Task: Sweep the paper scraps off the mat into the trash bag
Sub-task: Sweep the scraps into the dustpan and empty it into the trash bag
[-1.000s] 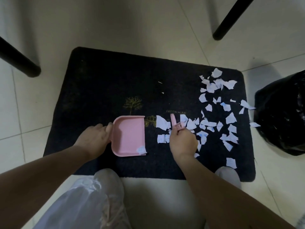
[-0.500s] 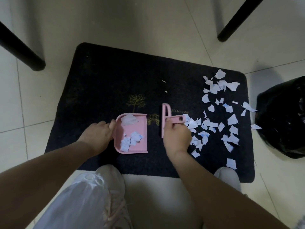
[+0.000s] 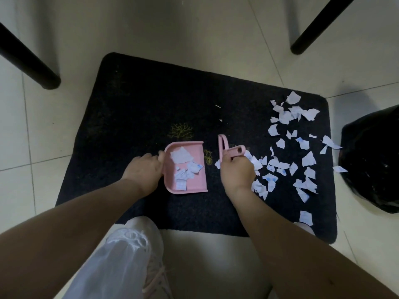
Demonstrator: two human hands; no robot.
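White paper scraps (image 3: 287,162) w/ blue marks are lying on the mat's (image 3: 151,100) right half. Left hand (image 3: 143,172) is grasping the pink dustpan (image 3: 194,182); right hand (image 3: 237,172) is clenching the pink brush (image 3: 224,148), bristles hidden. Trash bag (image 3: 371,158) is cut off at right.

Dark mat (image 3: 151,100) on tiled floor (image 3: 194,29)

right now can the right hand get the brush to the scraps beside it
Probably yes: the right hand holds the brush right beside the scraps, with only bare mat between them.

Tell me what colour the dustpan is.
Pink, the dustpan shows plainly in the head view, matching the small brush.
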